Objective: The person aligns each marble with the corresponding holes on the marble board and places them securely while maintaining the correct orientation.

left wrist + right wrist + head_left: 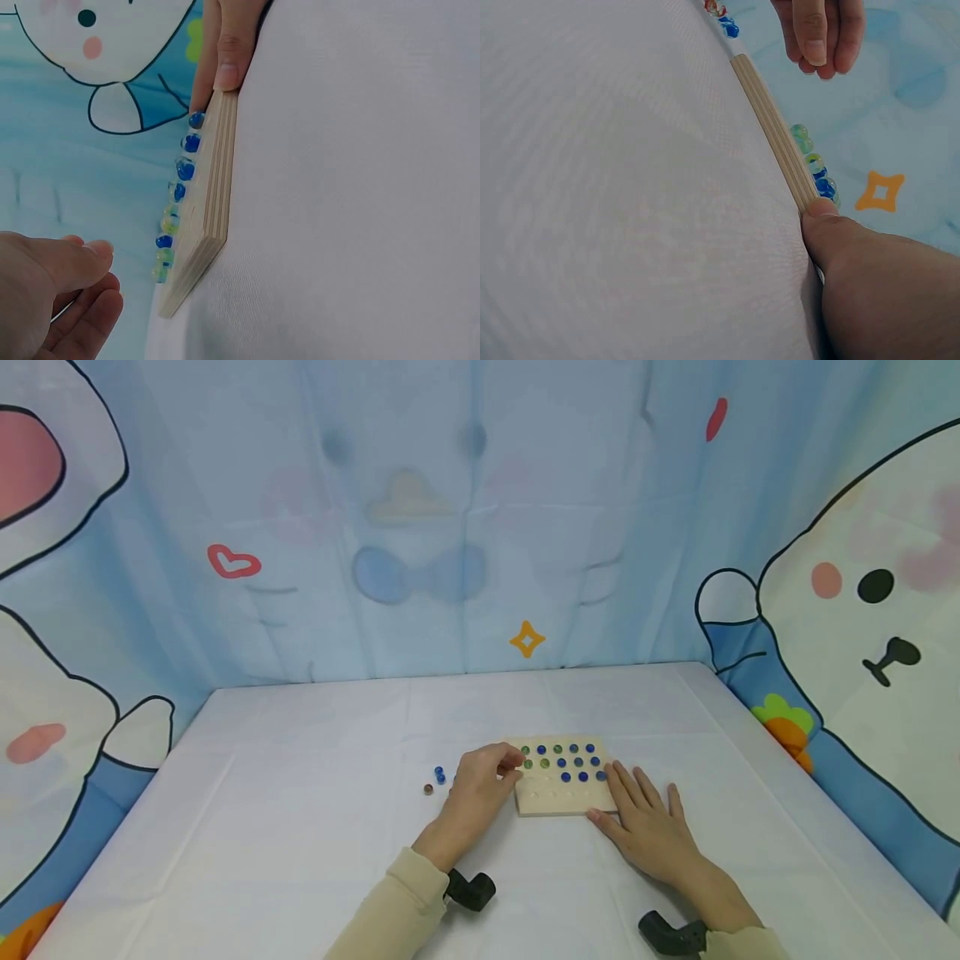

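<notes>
White table [300, 827]: pale wooden board [558, 799] holding blue, green marbles [573, 763].

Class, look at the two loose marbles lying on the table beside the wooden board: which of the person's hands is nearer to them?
Left. The left hand sits just right of the loose marbles, at the wooden board's left edge. The right hand rests at the board's far right corner, with the board between.

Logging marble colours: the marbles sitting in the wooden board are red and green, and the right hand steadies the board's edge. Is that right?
Not quite. The marbles in the wooden board are blue and green, not red, as the head view shows. The right hand does steady the board's edge.
</notes>
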{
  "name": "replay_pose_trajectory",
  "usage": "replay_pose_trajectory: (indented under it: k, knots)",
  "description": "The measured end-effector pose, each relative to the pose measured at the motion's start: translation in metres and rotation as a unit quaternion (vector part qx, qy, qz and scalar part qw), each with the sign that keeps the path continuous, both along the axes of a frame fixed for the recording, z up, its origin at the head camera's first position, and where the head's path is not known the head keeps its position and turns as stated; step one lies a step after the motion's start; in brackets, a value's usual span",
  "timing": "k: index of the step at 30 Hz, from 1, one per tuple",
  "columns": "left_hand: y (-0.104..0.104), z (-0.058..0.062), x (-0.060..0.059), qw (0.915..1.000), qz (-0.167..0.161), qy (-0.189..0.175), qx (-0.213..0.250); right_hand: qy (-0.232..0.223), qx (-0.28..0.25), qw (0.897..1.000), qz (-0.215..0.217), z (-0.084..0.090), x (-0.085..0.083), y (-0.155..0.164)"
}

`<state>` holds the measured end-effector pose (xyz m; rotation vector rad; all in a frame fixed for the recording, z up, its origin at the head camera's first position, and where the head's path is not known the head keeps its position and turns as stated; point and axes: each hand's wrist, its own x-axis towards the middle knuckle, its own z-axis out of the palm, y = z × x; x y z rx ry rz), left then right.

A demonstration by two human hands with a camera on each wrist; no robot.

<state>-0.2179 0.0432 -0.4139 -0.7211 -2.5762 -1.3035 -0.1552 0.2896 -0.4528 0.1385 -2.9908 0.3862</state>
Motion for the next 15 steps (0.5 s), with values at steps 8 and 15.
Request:
replay_pose_trajectory:
  k: [8, 15]
  knots:
    - [-0.012, -0.002, -0.002, 0.9997, 0.018, 0.016, -0.003, 0.002, 0.001, 1.000, 0.000, 0.001, 0.001, 0.000]
    - [-0.027, -0.002, -0.006, 0.9992, 0.039, 0.012, 0.003, 0.003, 0.002, 1.000, 0.001, 0.001, 0.001, -0.001]
